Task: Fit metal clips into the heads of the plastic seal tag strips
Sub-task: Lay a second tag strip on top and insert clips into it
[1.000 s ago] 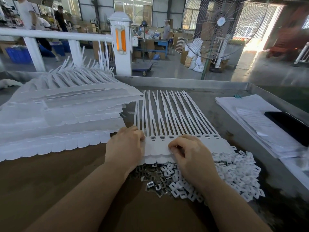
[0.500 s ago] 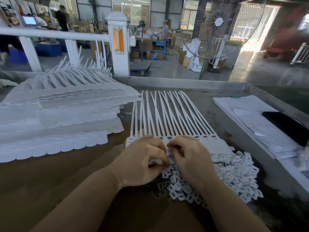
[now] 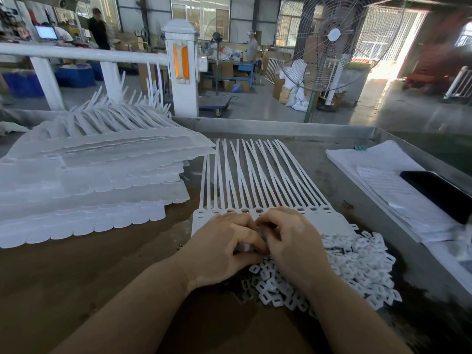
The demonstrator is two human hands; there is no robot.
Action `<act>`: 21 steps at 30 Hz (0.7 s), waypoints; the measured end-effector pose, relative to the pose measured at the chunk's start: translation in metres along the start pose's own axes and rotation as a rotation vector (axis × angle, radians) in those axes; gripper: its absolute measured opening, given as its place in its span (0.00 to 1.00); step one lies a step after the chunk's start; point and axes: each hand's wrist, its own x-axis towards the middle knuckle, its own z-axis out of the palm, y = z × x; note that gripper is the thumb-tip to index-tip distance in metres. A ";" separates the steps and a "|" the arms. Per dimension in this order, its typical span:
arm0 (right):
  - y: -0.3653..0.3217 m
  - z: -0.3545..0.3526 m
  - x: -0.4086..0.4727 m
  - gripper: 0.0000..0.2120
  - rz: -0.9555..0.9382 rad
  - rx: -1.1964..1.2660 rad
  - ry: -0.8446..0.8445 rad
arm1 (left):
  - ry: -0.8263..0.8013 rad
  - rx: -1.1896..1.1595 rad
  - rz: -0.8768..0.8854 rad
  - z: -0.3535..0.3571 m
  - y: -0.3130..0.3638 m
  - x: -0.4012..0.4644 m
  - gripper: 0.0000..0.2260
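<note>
A sheet of joined white seal tag strips [image 3: 258, 175] lies flat in the middle of the table, tails pointing away, its row of heads [image 3: 332, 221] nearest me. My left hand [image 3: 222, 249] and my right hand [image 3: 293, 246] sit knuckle to knuckle over the middle heads, fingers curled. The left fingers pinch a small white piece against the heads. What the right fingertips hold is hidden. A heap of small white clip pieces [image 3: 357, 267] lies under and right of my right hand, with a few dark metal clips [image 3: 245, 284] at its near edge.
A tall stack of white strip sheets [image 3: 84, 180] fills the table's left side. Papers [image 3: 393, 190] and a black phone [image 3: 439, 192] lie at the right. The table has a raised metal rim [image 3: 281, 127]. Beyond are a white railing, a fan and people in the workshop.
My left hand slid right from the sheet's left heads and met my right hand at the middle. Both hands have curled tighter over the heads.
</note>
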 end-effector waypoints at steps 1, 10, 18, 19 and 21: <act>0.000 0.000 0.000 0.05 0.001 0.001 0.000 | 0.002 -0.010 -0.003 0.001 -0.001 0.000 0.06; 0.000 0.000 0.000 0.05 -0.014 -0.007 -0.002 | 0.367 -0.356 -0.262 -0.004 -0.004 0.000 0.07; 0.000 0.000 0.000 0.05 -0.021 -0.012 -0.005 | 0.583 -0.442 -0.489 -0.007 -0.016 0.003 0.11; 0.000 0.000 0.000 0.05 -0.021 -0.012 -0.005 | 0.584 -0.438 -0.505 -0.007 -0.018 0.004 0.11; 0.000 0.000 0.000 0.05 -0.020 -0.014 -0.005 | 0.576 -0.421 -0.533 -0.005 -0.021 0.004 0.09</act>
